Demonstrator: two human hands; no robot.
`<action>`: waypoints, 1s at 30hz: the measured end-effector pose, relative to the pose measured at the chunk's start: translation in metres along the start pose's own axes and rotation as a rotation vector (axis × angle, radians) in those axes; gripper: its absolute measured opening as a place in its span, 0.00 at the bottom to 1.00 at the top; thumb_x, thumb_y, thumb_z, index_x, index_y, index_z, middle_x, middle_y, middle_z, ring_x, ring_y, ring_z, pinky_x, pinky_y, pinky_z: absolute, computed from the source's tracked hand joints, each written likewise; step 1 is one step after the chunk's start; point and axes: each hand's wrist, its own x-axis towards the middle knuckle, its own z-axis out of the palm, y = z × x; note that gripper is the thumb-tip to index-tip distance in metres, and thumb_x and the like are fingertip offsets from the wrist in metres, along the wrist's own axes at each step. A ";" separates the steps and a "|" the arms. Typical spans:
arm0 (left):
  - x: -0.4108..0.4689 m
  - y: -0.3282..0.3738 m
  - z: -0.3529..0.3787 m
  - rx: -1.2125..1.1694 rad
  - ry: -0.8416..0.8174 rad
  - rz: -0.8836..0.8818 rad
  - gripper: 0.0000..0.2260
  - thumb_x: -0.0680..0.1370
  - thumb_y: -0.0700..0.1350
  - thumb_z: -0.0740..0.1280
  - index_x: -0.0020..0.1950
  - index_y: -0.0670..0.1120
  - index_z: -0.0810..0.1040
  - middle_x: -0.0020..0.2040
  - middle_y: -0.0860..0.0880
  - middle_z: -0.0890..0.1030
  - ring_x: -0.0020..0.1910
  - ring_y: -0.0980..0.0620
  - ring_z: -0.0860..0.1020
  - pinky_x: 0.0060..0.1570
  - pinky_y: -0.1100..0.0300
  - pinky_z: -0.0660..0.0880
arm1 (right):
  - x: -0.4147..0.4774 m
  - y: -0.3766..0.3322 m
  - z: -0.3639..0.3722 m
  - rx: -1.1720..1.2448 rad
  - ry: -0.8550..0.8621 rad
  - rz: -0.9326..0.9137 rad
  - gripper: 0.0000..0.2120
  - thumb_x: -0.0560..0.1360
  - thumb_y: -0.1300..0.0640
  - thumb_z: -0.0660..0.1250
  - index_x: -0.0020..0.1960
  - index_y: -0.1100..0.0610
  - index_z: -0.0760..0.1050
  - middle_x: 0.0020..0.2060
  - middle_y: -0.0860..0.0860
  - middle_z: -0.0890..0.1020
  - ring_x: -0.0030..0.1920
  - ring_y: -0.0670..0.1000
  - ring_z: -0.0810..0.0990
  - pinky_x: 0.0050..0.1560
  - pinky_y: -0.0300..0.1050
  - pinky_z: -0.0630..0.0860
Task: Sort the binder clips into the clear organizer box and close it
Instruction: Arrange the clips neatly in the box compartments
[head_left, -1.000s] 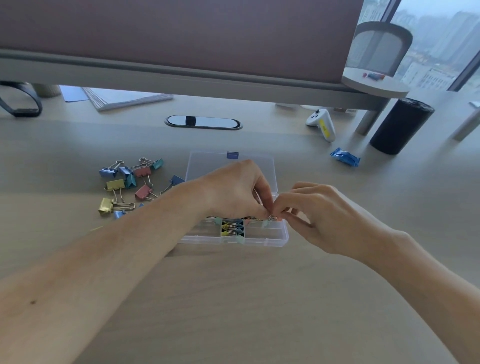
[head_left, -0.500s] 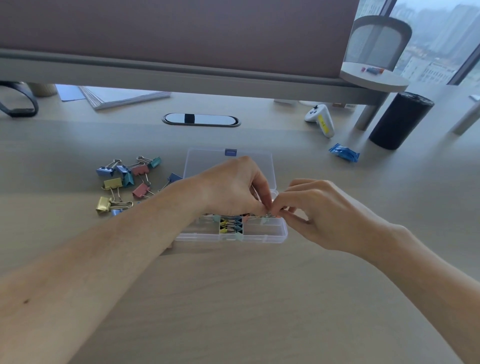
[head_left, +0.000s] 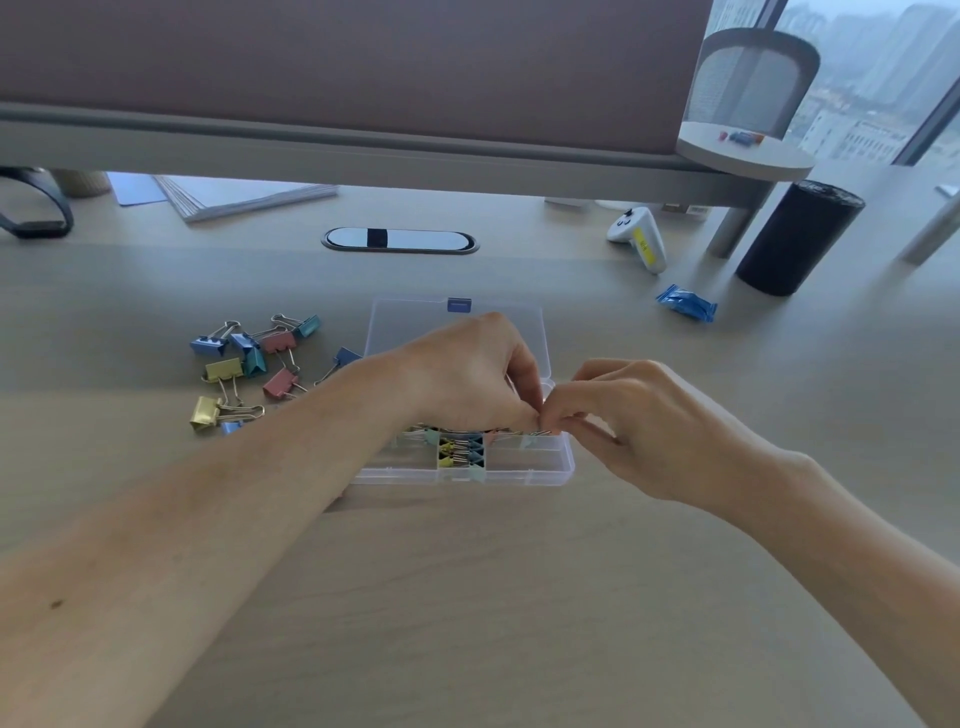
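your hands have barely shifted: left hand and right hand still meet over the open box, both pinching a mostly hidden clip at its right side. your left forearm covers the box's left part. loose clips lie left; controller, blue wrapper, black cylinder sit beyond.

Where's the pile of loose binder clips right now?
In the head view, the loose binder clips lie on the desk just left of the clear organizer box, beyond the left forearm.
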 end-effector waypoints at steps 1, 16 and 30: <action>0.001 0.001 0.000 0.000 0.002 0.000 0.05 0.74 0.54 0.77 0.42 0.53 0.87 0.30 0.61 0.81 0.30 0.65 0.77 0.38 0.63 0.72 | -0.001 0.000 0.001 0.008 0.010 0.008 0.09 0.79 0.62 0.71 0.51 0.49 0.81 0.40 0.46 0.82 0.41 0.45 0.80 0.41 0.50 0.79; 0.005 0.008 -0.001 0.058 0.010 -0.082 0.03 0.72 0.48 0.80 0.41 0.52 0.87 0.31 0.60 0.83 0.36 0.61 0.81 0.38 0.64 0.73 | -0.010 -0.003 0.009 0.347 0.249 0.323 0.09 0.76 0.63 0.76 0.49 0.54 0.77 0.42 0.44 0.84 0.45 0.46 0.84 0.41 0.30 0.76; 0.007 0.007 0.002 0.042 0.023 -0.050 0.03 0.72 0.49 0.80 0.41 0.53 0.87 0.29 0.62 0.81 0.35 0.61 0.80 0.37 0.64 0.72 | 0.002 -0.005 0.024 0.767 0.256 0.754 0.07 0.75 0.62 0.77 0.47 0.57 0.80 0.35 0.49 0.83 0.32 0.49 0.81 0.47 0.55 0.81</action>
